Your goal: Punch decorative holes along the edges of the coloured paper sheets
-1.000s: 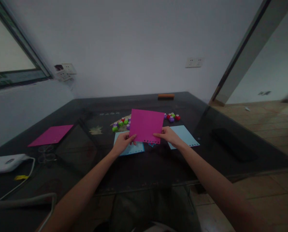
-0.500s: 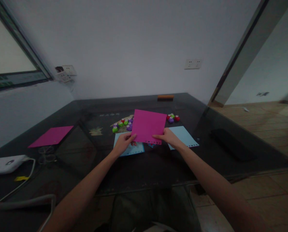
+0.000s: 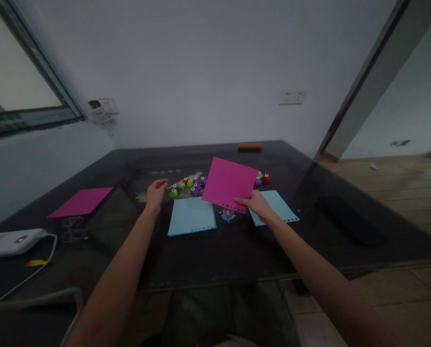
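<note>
A magenta sheet of paper (image 3: 230, 180) with a row of small dark marks along its lower edge is held up over the table, tilted. My right hand (image 3: 257, 204) pinches it at the lower right. My left hand (image 3: 156, 193) is raised to the left with loosely extended fingers and holds nothing. Below it to the right lies a light blue stack of sheets (image 3: 192, 216); another light blue sheet (image 3: 276, 207) lies partly under my right hand. Between them is a pile of small red and blue beads (image 3: 228, 215).
Several red, green and purple toys with eyes (image 3: 195, 188) stand behind the sheets; more are at the right (image 3: 266, 179). A second magenta sheet (image 3: 81, 201) lies at the left, near a white device (image 3: 15, 242) with a cable. A dark slab (image 3: 349, 219) lies right.
My left hand has let go of the magenta sheet and moved left. The sheet has tilted in my right hand, uncovering the beads and the left light blue stack.
</note>
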{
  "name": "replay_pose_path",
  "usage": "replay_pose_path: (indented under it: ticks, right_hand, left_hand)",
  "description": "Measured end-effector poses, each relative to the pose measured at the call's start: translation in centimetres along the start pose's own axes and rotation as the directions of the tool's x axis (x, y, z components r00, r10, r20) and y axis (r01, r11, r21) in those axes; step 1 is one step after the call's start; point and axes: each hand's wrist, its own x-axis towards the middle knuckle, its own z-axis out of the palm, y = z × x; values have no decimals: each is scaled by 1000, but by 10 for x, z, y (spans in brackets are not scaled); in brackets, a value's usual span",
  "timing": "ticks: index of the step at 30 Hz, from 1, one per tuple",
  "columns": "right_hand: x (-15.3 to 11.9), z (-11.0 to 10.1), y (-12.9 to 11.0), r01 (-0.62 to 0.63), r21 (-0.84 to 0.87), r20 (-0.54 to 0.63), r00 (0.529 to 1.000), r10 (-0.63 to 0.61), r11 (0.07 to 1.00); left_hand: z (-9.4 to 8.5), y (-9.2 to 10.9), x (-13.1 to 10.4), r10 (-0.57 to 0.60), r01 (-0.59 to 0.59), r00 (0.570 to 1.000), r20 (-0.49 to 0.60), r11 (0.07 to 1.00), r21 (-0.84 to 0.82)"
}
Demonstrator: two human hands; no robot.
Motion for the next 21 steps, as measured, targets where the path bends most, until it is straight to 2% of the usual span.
replay_pose_path:
  ticks: [1,4,8,12,15,21]
  right_hand:
    - [0,0,0,4,-16,-8,1000,-4,1000]
    - [0,-2,-1,13,-64,-42,999,-15,998]
    - [1,-4,-1,5,-53,-44,999,-8,999]
    - [2,-4,2,12,-38,-42,999,-14,999]
    - [1,-3,2,8,-22,-40,999,-8,1000]
    - [-1,-2,-1,7,-39,-49,999,-9,999]
  left_hand:
    - [3,-5,1,-13,16,998,-59,999,49]
    - [7,-16,1,-3,10,998,-70,994,105]
    - [-1,-25,3,66,-98,991,115,948,304]
    - [-5,-32,5,127,-244,957,260,837,490]
    - [-4,-38,6,174,-322,937,302,761,563]
    - [-3,-37,6,162,-349,930,330,672,653]
